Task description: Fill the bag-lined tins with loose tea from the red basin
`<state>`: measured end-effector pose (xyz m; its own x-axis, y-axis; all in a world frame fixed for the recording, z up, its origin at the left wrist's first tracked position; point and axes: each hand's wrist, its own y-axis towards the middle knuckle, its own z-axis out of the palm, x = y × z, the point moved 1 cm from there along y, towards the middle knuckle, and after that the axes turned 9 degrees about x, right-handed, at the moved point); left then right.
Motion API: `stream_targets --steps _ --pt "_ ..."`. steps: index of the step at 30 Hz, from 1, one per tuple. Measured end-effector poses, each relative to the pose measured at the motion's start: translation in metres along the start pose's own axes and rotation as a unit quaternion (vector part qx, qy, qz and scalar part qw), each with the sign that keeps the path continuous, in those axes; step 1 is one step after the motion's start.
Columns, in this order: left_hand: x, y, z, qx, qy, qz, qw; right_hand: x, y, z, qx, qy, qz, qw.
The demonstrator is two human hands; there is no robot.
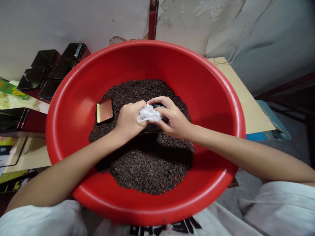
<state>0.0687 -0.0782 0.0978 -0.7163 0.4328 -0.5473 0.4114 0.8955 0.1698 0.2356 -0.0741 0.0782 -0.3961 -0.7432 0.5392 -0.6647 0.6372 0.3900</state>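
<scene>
Nearest the person, the red basin (pixel 73 108) sits against the lap, its near rim overhanging the white shirt, so a lean forward could tip it and spill the dark loose tea (pixel 145 167) heaped inside. In the middle of the heap both hands meet: the left hand (pixel 128 119) is closed around a crumpled white plastic bag (pixel 148 114), and the right hand (pixel 172 119) pinches the bag's other side over a dark tin (pixel 157 126) half hidden beneath it. The thin film could tear or slip in that pull, scattering leaves over the rim. Just left of the hands, a gold lid (pixel 104 109) lies on the tea and could get buried. Beyond, toward the tabletop's far left corner, black tins (pixel 52 64) stand grouped.
</scene>
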Motion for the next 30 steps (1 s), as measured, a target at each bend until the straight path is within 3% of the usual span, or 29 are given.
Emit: stream_targets --steps 2,4,9,11,14,18,24,27,30 --pt "-0.001 -0.004 0.003 -0.036 -0.022 -0.004 0.999 0.000 0.002 0.005 -0.056 0.015 0.055 0.997" --pt "0.001 -0.009 0.007 -0.051 -0.058 0.024 0.997 0.000 0.003 0.007 -0.070 0.056 0.113 0.990" --pt "0.008 -0.017 0.016 -0.060 -0.115 0.198 0.972 -0.005 0.005 0.003 -0.079 0.151 0.181 0.969" --pt "0.009 -0.018 0.018 -0.123 -0.077 0.238 0.960 -0.008 0.008 -0.001 -0.080 0.139 0.193 0.968" --pt "0.005 -0.016 0.016 -0.187 0.041 0.209 0.959 -0.009 0.013 -0.005 -0.032 0.102 0.181 0.978" --pt "0.000 -0.014 0.012 -0.104 0.142 0.149 0.973 -0.008 0.016 -0.006 0.017 0.013 0.152 0.988" --pt "0.003 -0.007 0.002 -0.014 0.163 0.070 0.984 0.006 0.000 -0.002 -0.055 -0.210 0.077 0.973" --pt "0.010 0.002 -0.004 0.017 0.131 0.063 0.989 0.013 -0.008 0.002 0.017 -0.217 -0.009 0.976" --pt "0.016 0.006 -0.008 0.054 0.108 0.063 0.991 0.016 -0.011 0.010 0.108 -0.222 -0.015 0.969"
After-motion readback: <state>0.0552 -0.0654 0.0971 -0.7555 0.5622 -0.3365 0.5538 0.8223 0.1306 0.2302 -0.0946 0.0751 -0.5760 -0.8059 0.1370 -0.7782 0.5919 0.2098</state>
